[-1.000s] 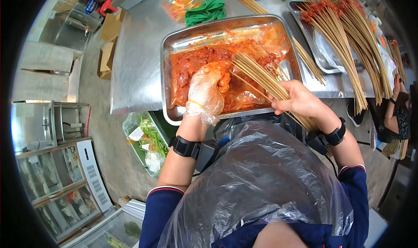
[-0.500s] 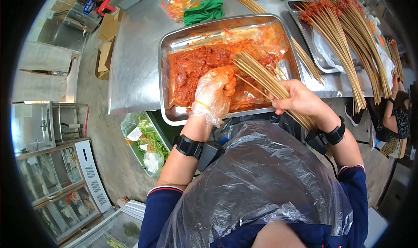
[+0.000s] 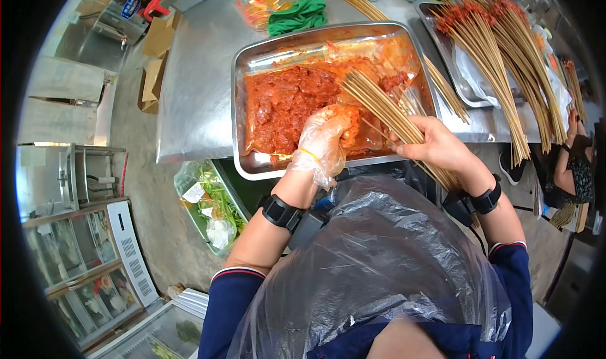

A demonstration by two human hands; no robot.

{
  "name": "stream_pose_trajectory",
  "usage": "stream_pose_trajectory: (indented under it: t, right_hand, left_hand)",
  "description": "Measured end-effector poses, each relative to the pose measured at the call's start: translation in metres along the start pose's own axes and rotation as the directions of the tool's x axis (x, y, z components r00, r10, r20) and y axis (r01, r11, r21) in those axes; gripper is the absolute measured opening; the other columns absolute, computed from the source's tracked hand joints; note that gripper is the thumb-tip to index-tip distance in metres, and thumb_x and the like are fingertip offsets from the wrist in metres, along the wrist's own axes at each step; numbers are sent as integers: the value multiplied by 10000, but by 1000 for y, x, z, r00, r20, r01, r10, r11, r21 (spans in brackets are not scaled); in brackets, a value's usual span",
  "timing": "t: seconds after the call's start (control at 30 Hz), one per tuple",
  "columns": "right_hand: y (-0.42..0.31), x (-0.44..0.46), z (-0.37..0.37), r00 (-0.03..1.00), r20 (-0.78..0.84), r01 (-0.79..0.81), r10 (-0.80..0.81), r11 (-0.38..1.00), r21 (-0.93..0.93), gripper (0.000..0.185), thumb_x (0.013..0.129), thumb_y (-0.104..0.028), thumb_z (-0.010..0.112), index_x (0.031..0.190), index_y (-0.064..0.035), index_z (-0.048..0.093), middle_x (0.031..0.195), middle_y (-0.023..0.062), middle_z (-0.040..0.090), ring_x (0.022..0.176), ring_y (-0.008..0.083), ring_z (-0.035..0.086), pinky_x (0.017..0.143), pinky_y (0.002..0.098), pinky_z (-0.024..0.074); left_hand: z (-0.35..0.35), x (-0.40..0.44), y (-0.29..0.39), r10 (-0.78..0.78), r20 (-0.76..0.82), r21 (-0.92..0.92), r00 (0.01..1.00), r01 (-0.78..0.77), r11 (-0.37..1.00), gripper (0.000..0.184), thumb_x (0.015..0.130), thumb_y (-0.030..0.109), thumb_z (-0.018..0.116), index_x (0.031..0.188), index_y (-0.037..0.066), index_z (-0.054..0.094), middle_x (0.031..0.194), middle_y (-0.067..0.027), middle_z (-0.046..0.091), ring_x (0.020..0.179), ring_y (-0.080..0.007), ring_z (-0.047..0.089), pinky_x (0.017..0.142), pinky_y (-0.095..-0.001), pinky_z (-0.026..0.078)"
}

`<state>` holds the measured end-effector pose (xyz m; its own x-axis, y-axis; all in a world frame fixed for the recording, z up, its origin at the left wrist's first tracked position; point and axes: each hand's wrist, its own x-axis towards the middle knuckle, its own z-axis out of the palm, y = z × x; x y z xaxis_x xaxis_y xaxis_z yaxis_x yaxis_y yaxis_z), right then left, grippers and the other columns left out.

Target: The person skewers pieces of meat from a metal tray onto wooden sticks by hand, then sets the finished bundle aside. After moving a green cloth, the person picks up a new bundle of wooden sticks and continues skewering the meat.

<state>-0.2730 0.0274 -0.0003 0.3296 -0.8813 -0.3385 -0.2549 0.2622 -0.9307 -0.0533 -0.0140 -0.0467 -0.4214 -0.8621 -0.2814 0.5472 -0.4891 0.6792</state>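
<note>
My left hand [image 3: 328,135] wears a clear plastic glove smeared red-orange. Its fingers are curled over the near side of a metal tray [image 3: 237,116]; what they pinch, if anything, is hidden. Red marinated meat [image 3: 287,103] lies heaped on the tray's left side. My bare right hand [image 3: 432,143] is closed around a bundle of bamboo skewers [image 3: 379,103], their tips pointing up and left over the tray. One thin skewer slants apart from the bundle toward the gloved fingers. Beyond the bundle, a few meat-loaded skewer ends [image 3: 394,81] lie at the tray's right.
A second tray [image 3: 435,28] at the right carries bunches of loaded skewers [image 3: 483,50]. Loose skewers [image 3: 445,91] lie between the trays. A green cloth [image 3: 297,15] and a plastic tub [image 3: 262,2] stand behind. Greens fill a crate [image 3: 218,211] below. Another person's arm [image 3: 565,157] shows far right.
My left hand has moved right, closer to the skewer bundle, and its curled fingers now meet the loose skewer's area. My right hand has barely moved and still grips the bundle.
</note>
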Motion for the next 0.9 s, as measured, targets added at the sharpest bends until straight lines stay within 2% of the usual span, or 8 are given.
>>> stream_pose_trajectory:
  t: [0.1, 0.27, 0.37, 0.43, 0.47, 0.53, 0.8, 0.9]
  right_hand:
    - [-5, -3, -2, 974, 8, 226, -228, 961, -161, 171, 789, -36, 611, 951, 18, 601, 799, -10, 593, 778, 116, 572, 737, 240, 448]
    - [-5, -1, -9, 982, 124, -164, 142, 968, 191, 262, 844, -107, 608, 1070, 13, 556, 871, 54, 614, 744, 123, 619, 621, 212, 499]
    - [0, -1, -14, 991, 78, -122, 107, 968, 220, 328, 881, -142, 588, 1156, 12, 500, 872, 84, 630, 735, 139, 645, 573, 220, 527]
    - [0, -1, -16, 990, 90, -129, 110, 962, 243, 329, 886, -146, 584, 1160, 14, 496, 881, 89, 633, 767, 150, 648, 613, 225, 531]
    - [0, -1, -16, 991, 88, -122, 103, 961, 247, 320, 891, -151, 573, 1153, 17, 495, 915, 99, 625, 799, 153, 644, 643, 236, 532]
    - [1, -2, -15, 992, 87, -114, 95, 962, 250, 313, 896, -156, 562, 1145, 20, 494, 949, 109, 616, 830, 156, 639, 673, 246, 534]
    - [8, -1, -14, 993, 115, -54, 36, 986, 160, 358, 794, -72, 563, 1143, -1, 534, 995, 86, 599, 864, 140, 619, 734, 247, 520]
    - [6, 2, -12, 980, 102, -177, 169, 981, 75, 419, 797, -83, 570, 1207, -20, 513, 1002, 80, 597, 830, 131, 622, 718, 242, 522]
  left_hand:
    - [-3, 4, 0, -32, 19, 32, 999, 31, 999, 135, 843, 70, 576, 954, -8, 574, 794, -63, 594, 633, -133, 550, 530, -245, 450]
    - [6, 7, 8, 65, -117, 50, 991, -60, 997, 135, 860, 85, 564, 963, -3, 562, 786, -56, 577, 630, -124, 539, 522, -225, 434]
    - [-7, 10, 22, 283, -252, 335, 925, -191, 923, 132, 867, 55, 541, 989, 22, 580, 784, -52, 585, 609, -100, 507, 525, -204, 417]
    - [-28, 18, 19, 304, -106, 677, 947, -156, 720, 140, 852, 48, 556, 982, 16, 597, 773, -56, 595, 617, -112, 526, 542, -245, 446]
    - [-32, 17, 15, 389, 67, 888, 919, -232, 396, 153, 832, 55, 571, 978, 17, 601, 775, -87, 606, 637, -164, 555, 572, -292, 464]
    - [-15, 8, 19, 371, 313, 941, 874, -232, -247, 206, 766, 86, 603, 965, 31, 600, 820, -190, 606, 741, -338, 596, 681, -423, 483]
    - [7, 13, 15, 158, 180, 860, 971, -77, -505, 78, 739, 89, 582, 762, 15, 581, 799, -220, 602, 770, -383, 599, 699, -462, 490]
    - [-3, 13, 21, 303, 168, 974, 938, -111, -195, 129, 760, 153, 602, 812, 37, 622, 829, -200, 622, 834, -388, 612, 745, -468, 492]
